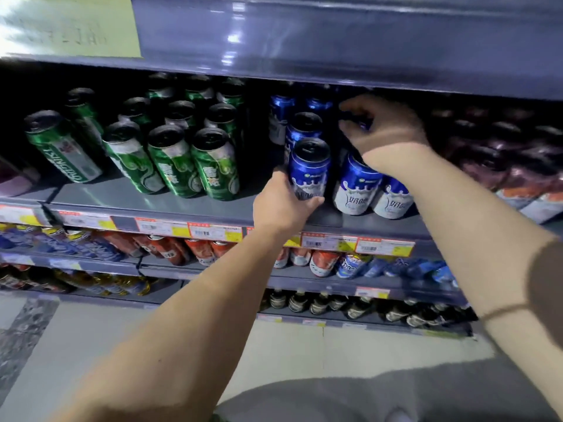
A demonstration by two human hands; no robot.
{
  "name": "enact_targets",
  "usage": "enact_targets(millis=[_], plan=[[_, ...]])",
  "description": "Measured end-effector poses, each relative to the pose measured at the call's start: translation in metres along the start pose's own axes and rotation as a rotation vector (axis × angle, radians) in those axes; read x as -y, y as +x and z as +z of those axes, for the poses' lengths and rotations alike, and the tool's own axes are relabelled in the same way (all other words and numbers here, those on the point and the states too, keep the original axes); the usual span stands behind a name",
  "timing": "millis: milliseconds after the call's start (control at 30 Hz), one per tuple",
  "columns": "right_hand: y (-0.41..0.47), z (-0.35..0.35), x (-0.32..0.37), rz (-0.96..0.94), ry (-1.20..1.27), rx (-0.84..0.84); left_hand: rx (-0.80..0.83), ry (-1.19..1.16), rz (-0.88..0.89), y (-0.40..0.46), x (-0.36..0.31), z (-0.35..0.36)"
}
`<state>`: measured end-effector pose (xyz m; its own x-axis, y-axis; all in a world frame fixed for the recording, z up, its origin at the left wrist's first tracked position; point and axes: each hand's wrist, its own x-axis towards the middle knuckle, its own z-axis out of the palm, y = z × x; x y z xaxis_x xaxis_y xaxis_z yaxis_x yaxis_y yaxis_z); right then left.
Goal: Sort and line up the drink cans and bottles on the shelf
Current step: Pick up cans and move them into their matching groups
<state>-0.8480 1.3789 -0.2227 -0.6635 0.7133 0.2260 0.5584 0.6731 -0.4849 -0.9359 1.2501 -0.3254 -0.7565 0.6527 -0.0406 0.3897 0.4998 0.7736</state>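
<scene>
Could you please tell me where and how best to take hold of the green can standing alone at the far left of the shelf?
Probably grip the green can around its mid-body, coming from the front. It stands upright near the shelf edge with open space on both sides, so fingers can wrap it freely, while the shelf above leaves little room over its top.

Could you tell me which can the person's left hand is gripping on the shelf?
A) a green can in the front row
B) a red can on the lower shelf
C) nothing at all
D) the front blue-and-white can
D: the left hand wraps its fingers round the lower part of the front blue-and-white can, while the green cans stand untouched to the left.
</scene>
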Motion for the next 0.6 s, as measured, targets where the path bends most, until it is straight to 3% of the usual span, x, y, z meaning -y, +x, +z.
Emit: enact_targets(millis=[333,600], plan=[[0.017,0.036,-0.004,-0.106,-0.286,0.279,-0.058,-0.024,0.022,0.008,0.017,-0.022],[0.031,0.042,0.002,-0.143,-0.138,0.4,-0.132,-0.005,0.001,0.006,0.027,-0.027]])
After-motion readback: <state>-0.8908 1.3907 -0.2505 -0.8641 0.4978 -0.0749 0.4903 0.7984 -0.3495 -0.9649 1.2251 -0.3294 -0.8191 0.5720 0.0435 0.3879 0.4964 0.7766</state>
